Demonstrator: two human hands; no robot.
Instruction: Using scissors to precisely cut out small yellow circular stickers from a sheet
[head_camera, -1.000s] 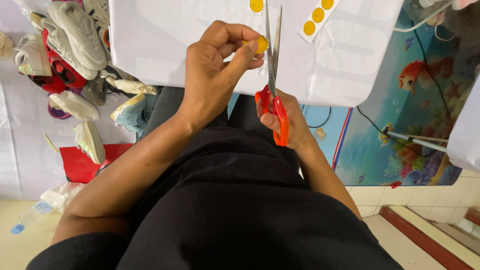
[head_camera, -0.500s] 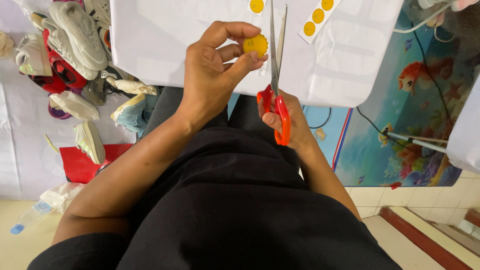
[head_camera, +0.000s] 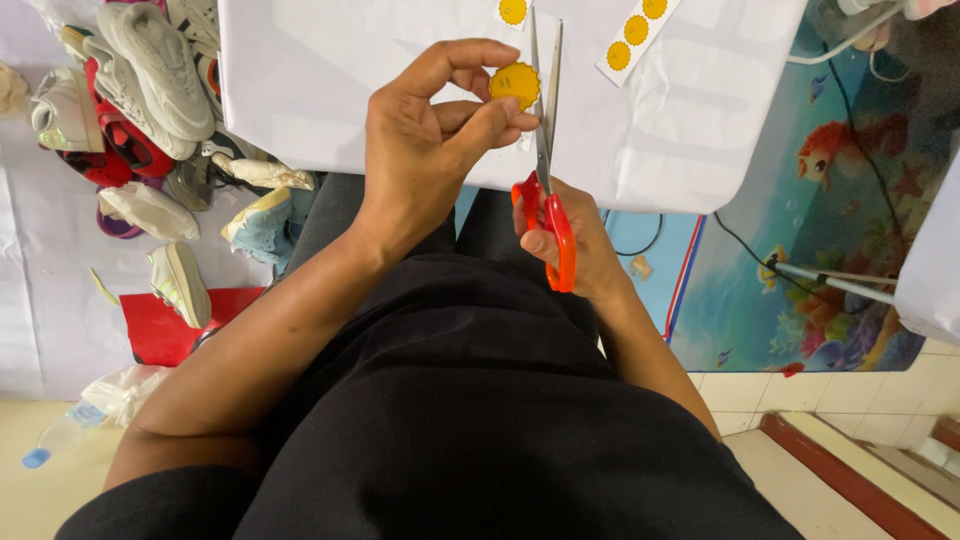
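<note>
My left hand (head_camera: 430, 140) pinches a small round yellow paper cutout (head_camera: 514, 84) between thumb and fingers, held above my lap. My right hand (head_camera: 575, 245) grips red-handled scissors (head_camera: 547, 190); their blades point up and away, slightly apart, with the cutout's right edge against them. Both hands hover in front of a white table (head_camera: 330, 90). A white strip with several yellow circles (head_camera: 636, 32) lies on the table beyond the blades, and another yellow circle (head_camera: 513, 10) sits at the top edge.
A pile of shoes (head_camera: 140, 110) lies on the floor to the left, beside a red sheet (head_camera: 150, 325) and a plastic bottle (head_camera: 60, 435). A colourful fish-pattern mat (head_camera: 830, 200) with cables covers the floor on the right.
The left hand has turned the yellow cutout so its face shows more fully. The scissors have shifted slightly along its right edge.
</note>
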